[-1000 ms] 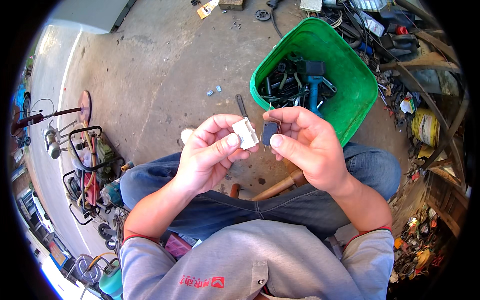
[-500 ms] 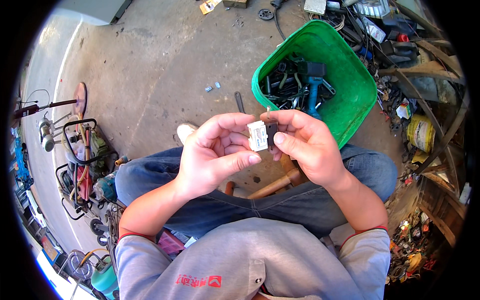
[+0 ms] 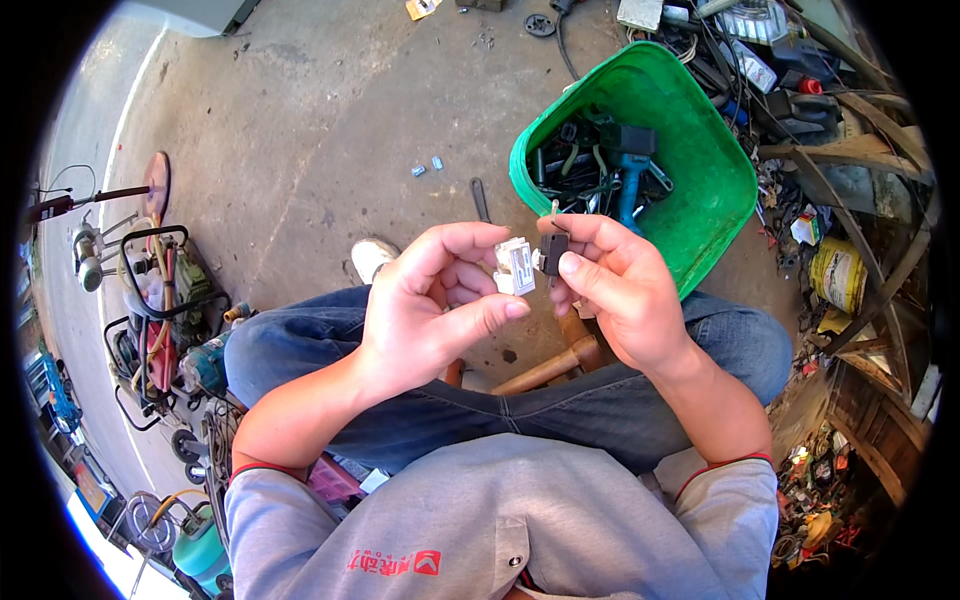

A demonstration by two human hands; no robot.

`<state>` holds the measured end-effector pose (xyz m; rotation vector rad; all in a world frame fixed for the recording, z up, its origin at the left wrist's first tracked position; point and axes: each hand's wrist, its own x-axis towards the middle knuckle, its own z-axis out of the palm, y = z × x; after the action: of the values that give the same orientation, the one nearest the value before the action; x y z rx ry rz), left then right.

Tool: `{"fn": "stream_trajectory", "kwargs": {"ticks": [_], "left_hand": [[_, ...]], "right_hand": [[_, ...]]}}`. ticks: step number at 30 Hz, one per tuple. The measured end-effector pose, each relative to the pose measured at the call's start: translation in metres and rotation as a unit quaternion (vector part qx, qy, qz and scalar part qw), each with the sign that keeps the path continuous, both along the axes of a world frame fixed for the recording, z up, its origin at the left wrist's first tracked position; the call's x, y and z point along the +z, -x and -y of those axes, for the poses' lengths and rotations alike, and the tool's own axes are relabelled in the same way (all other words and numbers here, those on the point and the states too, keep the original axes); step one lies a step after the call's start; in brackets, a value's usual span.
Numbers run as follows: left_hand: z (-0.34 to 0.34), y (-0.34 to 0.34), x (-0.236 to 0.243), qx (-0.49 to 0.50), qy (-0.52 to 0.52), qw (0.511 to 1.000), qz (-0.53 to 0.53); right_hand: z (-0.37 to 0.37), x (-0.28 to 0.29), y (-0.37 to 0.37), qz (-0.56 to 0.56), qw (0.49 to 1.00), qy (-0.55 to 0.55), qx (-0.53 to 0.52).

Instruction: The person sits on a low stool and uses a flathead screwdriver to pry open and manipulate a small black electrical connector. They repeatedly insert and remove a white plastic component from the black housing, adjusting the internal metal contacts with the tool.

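Over my lap, my left hand [image 3: 420, 300] pinches a small white labelled box [image 3: 515, 268] between thumb and fingers. A small black rectangular part [image 3: 554, 254] sits between the thumb and fingers of my right hand [image 3: 630, 285]. A thin metal tab rises from its top, and a pale piece sticks out of its left side toward the box. Only a narrow gap, if any, lies between the two. What the box contains is hidden.
A green tub [image 3: 725, 140] holding a blue-and-black power tool [image 3: 630, 165] and other tools stands ahead right. On the floor are a wrench [image 3: 480, 199] and small blue-white pieces [image 3: 418, 171]. Machinery [image 3: 165, 310] stands left; scrap with a yellow bucket [image 3: 838, 267] lies right.
The black part has shifted slightly right, away from the white box. The box has turned so that a different side faces up. Both hands keep their grip.
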<state>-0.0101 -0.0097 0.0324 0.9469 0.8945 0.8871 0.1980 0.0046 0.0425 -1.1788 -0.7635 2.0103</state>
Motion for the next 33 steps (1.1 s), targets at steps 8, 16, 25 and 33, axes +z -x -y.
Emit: {"fn": "stream_trajectory", "kwargs": {"ticks": [8, 16, 25, 33], "left_hand": [[0.004, 0.007, -0.020, 0.017, 0.039, 0.998, -0.040], [0.008, 0.008, -0.022, 0.019, 0.064, 0.998, 0.018], [0.003, 0.010, -0.024, -0.015, 0.142, 0.986, 0.082], [0.007, 0.004, -0.023, -0.045, 0.152, 0.982, 0.104]], "right_hand": [[0.005, -0.008, 0.000, 0.003, 1.000, 0.012, -0.006], [0.005, -0.010, 0.000, -0.006, 0.999, 0.044, -0.003], [0.004, -0.004, 0.001, -0.016, 0.998, 0.052, 0.005], [0.008, -0.007, 0.002, 0.006, 0.999, 0.048, 0.024]]}}
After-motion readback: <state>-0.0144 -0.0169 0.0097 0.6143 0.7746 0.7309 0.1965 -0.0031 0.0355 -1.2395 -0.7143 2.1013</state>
